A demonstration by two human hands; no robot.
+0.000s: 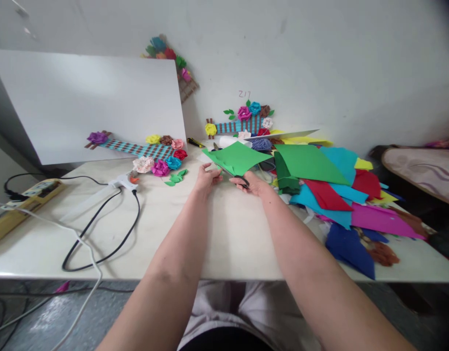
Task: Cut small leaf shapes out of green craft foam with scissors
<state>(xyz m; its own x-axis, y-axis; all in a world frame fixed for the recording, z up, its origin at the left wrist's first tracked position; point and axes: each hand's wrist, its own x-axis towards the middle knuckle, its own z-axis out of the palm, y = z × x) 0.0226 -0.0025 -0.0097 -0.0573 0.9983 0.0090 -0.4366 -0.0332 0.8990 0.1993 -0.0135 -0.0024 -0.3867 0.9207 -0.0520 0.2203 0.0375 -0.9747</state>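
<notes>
Black-handled scissors (242, 181) are in my right hand (252, 184), their blades pointing left along the near edge of a sheet of green paper (239, 157). On the other side, my left hand (207, 179) is closed at the paper's near left edge, fingers curled; exactly what lies between its fingertips is small and hard to see. Several cut green paper leaves (176, 178) lie to the left. Beyond them rests a woven blue-and-brown strip (136, 148) with paper flowers along it.
A glue gun (124, 183) with a looping black cord and a yellow power strip (25, 209) occupy the left side. Coloured paper sheets (316, 163) are heaped at right. A white board (89, 107) leans on the wall, near a second flowered strip (239, 126) and a utility knife (195, 142).
</notes>
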